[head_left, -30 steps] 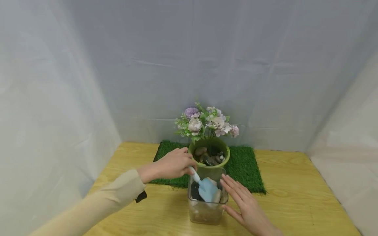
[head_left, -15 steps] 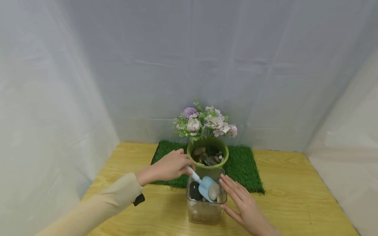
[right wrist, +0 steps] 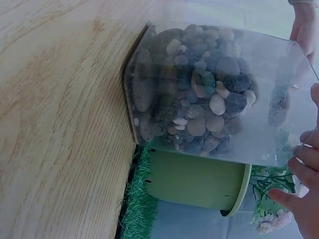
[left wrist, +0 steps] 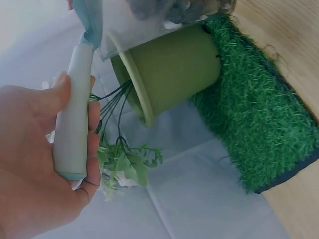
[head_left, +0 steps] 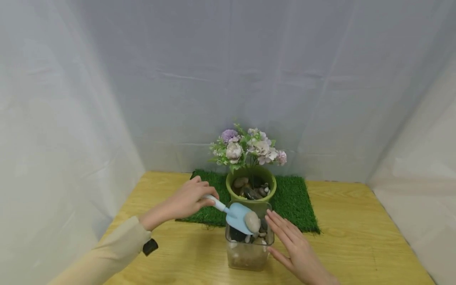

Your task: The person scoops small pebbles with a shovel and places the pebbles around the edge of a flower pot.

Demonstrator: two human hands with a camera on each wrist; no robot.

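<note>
My left hand [head_left: 188, 199] grips the pale handle [left wrist: 72, 122] of a small blue scoop [head_left: 238, 217], lifted over the rim of a clear square jar [head_left: 248, 245] half full of pebbles. A pale stone [head_left: 252, 222] lies in the scoop's blade. With straight fingers my right hand [head_left: 293, 247] rests against the jar's right side; its fingertips [right wrist: 304, 167] show at the glass in the right wrist view. Just behind the jar stands a green pot [head_left: 251, 186] with pebbles and pastel flowers [head_left: 246, 149].
The pot sits on a green turf mat [head_left: 295, 202] at the back of a wooden table [head_left: 356, 241]. White cloth walls [head_left: 71, 118] close in the back and both sides.
My left hand has drawn back to the left and raised the scoop out of the jar with a pale stone on it. The right hand has stayed on the jar.
</note>
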